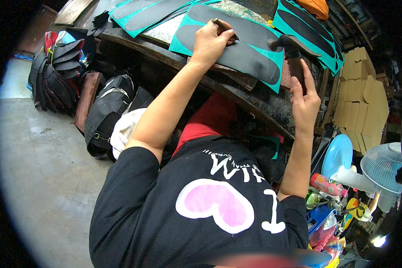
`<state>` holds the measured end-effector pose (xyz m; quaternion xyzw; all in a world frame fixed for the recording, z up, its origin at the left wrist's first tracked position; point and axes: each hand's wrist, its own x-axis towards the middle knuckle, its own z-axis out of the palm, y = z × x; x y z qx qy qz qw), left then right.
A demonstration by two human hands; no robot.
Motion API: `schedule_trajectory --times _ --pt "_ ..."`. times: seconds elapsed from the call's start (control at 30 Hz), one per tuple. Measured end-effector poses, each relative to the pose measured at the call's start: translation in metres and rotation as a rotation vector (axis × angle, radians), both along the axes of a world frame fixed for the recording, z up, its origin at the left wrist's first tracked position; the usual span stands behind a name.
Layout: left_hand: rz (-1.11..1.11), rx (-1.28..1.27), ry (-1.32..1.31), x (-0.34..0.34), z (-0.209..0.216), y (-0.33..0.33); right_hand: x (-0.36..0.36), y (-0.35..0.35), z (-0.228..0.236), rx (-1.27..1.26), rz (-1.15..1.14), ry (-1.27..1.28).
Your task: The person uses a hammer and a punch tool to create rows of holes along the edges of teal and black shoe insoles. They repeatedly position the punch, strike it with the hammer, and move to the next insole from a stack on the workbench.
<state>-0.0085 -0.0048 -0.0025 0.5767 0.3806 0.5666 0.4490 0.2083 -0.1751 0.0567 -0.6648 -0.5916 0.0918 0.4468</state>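
Observation:
My left hand [212, 42] grips a slim dark rod-shaped tool [218, 22], slanted over a teal sheet [179, 39] that bears black sole-shaped pieces [254, 60]. The tool's lower end is close to the black surface; I cannot tell if it touches. In my right hand [305, 100] is a hammer, its dark handle [296, 73] upright in the fist and its head [295, 43] raised above the right end of the sheet. The fingers wrap the handle, with the index finger stretched along it.
More teal sheets with black soles lie at the bench's far left [143, 15] and far right [295, 24]. Bundled black soles [53, 73] and a black bag [109, 114] stand left. Cardboard boxes [355, 102], a fan [382, 167] and a pink bottle [328, 184] are right.

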Motion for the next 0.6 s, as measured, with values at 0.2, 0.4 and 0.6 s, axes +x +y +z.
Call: schedule_trajectory --times 0.2,0.4,0.6 --pt "0.095 0.322 0.464 0.001 0.009 -0.008 -0.023 -0.013 0.044 0.269 0.11 0.112" --pt "0.177 0.654 0.837 0.018 0.013 -0.025 -0.027 0.002 0.01 0.097 0.117 -0.074" --pt "0.056 0.115 0.17 0.011 0.004 -0.007 0.0 -0.007 0.012 0.062 0.011 0.012"
